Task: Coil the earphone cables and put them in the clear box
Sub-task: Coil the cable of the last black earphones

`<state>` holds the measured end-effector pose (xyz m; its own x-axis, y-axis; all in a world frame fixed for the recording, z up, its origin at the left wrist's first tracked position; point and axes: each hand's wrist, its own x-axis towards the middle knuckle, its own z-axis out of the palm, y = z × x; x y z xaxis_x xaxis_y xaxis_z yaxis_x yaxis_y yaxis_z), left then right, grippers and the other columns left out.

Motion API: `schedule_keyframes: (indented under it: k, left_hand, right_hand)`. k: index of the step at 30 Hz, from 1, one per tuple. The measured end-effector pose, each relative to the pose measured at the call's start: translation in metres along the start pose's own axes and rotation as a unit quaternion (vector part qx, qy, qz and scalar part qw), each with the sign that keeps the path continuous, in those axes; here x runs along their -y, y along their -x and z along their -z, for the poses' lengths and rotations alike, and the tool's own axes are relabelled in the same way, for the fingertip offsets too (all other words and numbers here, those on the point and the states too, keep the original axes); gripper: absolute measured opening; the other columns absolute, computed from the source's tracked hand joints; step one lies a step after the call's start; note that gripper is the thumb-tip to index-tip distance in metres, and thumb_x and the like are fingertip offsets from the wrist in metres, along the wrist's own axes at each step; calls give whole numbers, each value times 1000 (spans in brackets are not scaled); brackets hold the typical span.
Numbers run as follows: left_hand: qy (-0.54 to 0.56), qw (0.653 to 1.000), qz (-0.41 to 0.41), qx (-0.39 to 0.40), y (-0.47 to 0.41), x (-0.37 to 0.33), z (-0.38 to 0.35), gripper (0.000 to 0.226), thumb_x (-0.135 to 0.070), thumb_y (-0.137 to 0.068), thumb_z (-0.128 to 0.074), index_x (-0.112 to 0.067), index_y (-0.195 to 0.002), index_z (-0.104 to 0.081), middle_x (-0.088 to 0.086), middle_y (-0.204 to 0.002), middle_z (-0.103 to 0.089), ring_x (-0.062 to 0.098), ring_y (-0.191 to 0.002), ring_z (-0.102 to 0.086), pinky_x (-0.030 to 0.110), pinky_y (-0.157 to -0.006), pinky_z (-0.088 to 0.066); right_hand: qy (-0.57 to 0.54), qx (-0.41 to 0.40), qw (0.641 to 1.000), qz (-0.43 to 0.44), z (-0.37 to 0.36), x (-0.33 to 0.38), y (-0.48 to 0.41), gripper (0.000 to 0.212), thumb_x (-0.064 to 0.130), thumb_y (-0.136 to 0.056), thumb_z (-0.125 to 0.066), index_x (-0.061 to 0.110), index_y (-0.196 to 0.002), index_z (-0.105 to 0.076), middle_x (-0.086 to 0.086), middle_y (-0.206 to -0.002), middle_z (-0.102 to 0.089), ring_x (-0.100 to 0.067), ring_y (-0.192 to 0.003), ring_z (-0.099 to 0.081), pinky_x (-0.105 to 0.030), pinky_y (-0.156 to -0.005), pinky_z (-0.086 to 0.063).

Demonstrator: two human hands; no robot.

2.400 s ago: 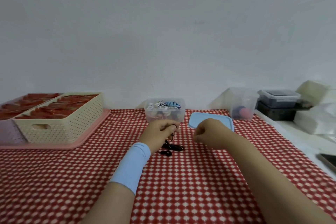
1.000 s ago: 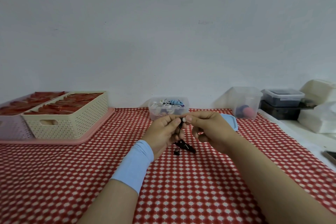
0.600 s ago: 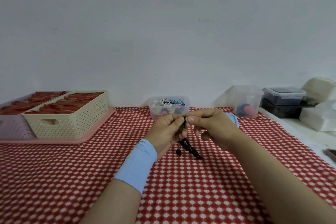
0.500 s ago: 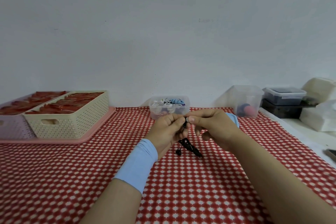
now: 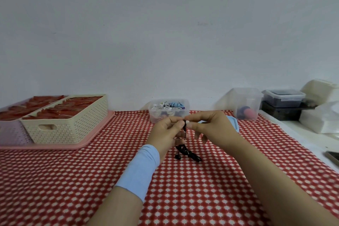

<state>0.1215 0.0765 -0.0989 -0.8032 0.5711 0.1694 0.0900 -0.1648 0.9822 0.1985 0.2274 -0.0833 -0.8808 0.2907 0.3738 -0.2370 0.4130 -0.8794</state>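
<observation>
Blue wristband on left forearm. Left hand and right hand meet above red-checked surface, both pinching top of black earphone cable. Rest of cable dangles, bunched end down at cloth. Behind hands, clear box, open, holds white and blue cables. Blue lid just right, partly hidden.

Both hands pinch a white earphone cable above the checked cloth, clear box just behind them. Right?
Not quite: the head view shows the earphone cable is black. The left hand and right hand do pinch it above the checked cloth, clear box just behind.
</observation>
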Motion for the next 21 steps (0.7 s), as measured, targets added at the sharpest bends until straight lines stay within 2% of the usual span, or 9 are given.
schedule_keyframes:
  k: [3,6,11,15,18,21]
  left_hand:
    - [-12,1000,-4,-1,0,-1,0,12,-13,-96,-59,-8,-101,-70,2,-81,-71,17,-73,-67,24,-58,-53]
    - [-39,999,-8,-14,-1,0,2,12,-13,-95,-63,-8,-103,-70,3,-81,-72,18,-75,-68,23,-58,-52]
    - [-83,996,-39,-25,0,1,5,10,-11,-91,-67,-15,-98,-72,5,-79,-74,15,-71,-68,23,-59,-53]
    - [-85,993,-73,-31,0,1,5,15,-2,-88,-68,-15,-93,-73,3,-81,-75,14,-74,-70,23,-63,-55]
    - [-80,993,-81,-27,0,1,3,15,1,-87,-68,-11,-94,-73,3,-84,-75,16,-77,-73,27,-68,-59]
    - [-67,994,-83,-25,1,2,1,16,5,-86,-68,-9,-94,-73,6,-83,-75,19,-80,-74,28,-71,-60]
  right_hand:
    - [18,-22,999,14,-1,1,-1,17,10,-82,-81,22,-94,-79,3,-82,-77,-14,-56,-64,-24,-49,-52]
    - [29,-18,999,31,-2,0,0,11,9,-83,-79,18,-90,-81,8,-72,-76,-14,-53,-60,-16,-50,-46]
    - [39,-23,998,32,-4,0,0,16,10,-81,-81,25,-89,-80,10,-76,-77,-6,-58,-65,-13,-54,-47]
    - [-23,-34,999,-15,-3,2,1,21,9,-80,-83,20,-96,-77,2,-84,-78,-15,-60,-70,-21,-49,-52]
    - [-42,7,998,-56,-1,2,2,14,14,-84,-80,18,-97,-78,-3,-85,-78,-15,-64,-70,-24,-52,-54]
    - [-77,8,994,-72,0,1,3,8,11,-85,-78,14,-92,-80,-7,-81,-78,-14,-61,-67,-25,-52,-53]
